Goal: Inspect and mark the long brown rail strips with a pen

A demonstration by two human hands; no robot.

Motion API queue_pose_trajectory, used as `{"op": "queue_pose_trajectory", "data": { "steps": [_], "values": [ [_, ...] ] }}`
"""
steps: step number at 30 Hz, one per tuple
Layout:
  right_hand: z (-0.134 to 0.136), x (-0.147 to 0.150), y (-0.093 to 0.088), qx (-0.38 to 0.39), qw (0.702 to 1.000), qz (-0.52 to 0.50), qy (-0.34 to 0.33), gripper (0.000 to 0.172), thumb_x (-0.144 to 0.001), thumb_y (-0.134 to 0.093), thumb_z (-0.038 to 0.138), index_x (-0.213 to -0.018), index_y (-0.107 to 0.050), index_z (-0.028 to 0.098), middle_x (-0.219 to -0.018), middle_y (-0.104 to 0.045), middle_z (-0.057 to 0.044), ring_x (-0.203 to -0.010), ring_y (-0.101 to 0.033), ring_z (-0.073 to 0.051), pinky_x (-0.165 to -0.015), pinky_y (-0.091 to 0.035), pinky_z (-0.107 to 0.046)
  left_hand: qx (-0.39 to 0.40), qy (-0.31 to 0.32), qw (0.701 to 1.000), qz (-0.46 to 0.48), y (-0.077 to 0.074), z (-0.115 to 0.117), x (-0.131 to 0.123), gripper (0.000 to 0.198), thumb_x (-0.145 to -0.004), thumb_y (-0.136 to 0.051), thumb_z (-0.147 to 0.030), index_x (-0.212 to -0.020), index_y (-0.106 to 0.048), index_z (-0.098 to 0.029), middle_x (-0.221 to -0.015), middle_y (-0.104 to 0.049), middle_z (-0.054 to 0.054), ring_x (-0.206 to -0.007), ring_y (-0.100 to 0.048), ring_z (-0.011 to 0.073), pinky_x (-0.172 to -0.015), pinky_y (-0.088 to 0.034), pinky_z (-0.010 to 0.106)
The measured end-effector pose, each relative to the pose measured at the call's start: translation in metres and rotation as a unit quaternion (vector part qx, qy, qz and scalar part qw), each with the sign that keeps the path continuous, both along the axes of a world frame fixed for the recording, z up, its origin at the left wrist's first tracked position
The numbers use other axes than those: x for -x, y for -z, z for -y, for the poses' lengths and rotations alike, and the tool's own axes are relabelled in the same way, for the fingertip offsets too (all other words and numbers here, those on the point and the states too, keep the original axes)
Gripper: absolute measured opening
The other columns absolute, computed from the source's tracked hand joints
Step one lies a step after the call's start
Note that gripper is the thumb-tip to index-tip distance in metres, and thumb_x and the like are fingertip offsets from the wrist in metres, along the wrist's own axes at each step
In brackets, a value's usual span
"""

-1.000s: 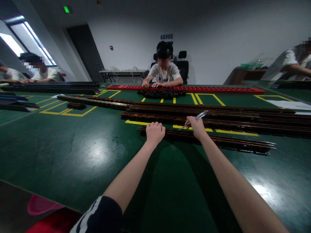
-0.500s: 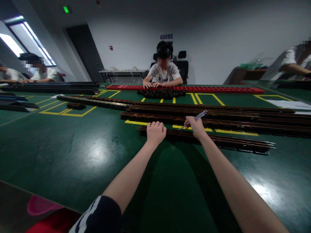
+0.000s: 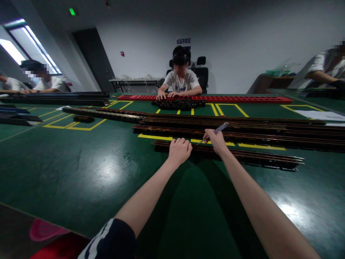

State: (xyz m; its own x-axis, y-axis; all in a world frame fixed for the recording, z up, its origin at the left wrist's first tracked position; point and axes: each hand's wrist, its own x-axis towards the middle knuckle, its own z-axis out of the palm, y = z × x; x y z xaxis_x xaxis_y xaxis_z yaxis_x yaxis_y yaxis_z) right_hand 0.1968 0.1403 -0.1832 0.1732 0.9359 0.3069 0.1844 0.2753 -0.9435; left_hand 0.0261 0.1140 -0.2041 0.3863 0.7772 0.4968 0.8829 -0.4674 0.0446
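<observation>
Step, likely: probing long dark metal rail on green table | left hand grip curled over rail | right hand grip pinches clear-handled screwdriver, tip near rail | next probably needs steady tip.

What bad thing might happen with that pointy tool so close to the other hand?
The screwdriver in the right hand points toward the left hand curled on the long dark rail; a slip might jab it. The rail's thin ends stick out on the right and might scratch an arm.
</observation>
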Motion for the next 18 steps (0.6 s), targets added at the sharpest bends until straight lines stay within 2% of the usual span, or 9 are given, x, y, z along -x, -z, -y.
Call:
{"op": "queue_pose_trajectory", "data": {
  "steps": [11,18],
  "values": [
    [-0.0052,0.0013,0.0025,0.019,0.999,0.027,-0.032,0.037,-0.074,-0.058,0.050,-0.051,-0.057,0.020,-0.046,-0.056,-0.001,-0.044,-0.054,-0.013,-0.053,-0.046,-0.028,0.006,-0.049,0.998,0.046,-0.0024,-0.0014,0.0025,0.037,-0.096,-0.034,-0.027,-0.086,-0.068,-0.016,-0.090,-0.070,0.009,-0.085,-0.061,0.0212,-0.081,-0.037,0.038],
    [0.0003,0.0049,-0.0021,0.008,0.999,0.032,-0.027,0.036,-0.075,-0.056,0.047,-0.052,-0.058,0.019,-0.045,-0.057,-0.001,-0.044,-0.055,-0.014,-0.055,-0.047,-0.028,0.003,-0.071,0.996,0.056,-0.0024,-0.0033,0.0045,0.036,-0.095,-0.036,-0.028,-0.083,-0.068,-0.016,-0.089,-0.070,0.009,-0.082,-0.061,0.0210,-0.079,-0.036,0.038]
  ]
}}
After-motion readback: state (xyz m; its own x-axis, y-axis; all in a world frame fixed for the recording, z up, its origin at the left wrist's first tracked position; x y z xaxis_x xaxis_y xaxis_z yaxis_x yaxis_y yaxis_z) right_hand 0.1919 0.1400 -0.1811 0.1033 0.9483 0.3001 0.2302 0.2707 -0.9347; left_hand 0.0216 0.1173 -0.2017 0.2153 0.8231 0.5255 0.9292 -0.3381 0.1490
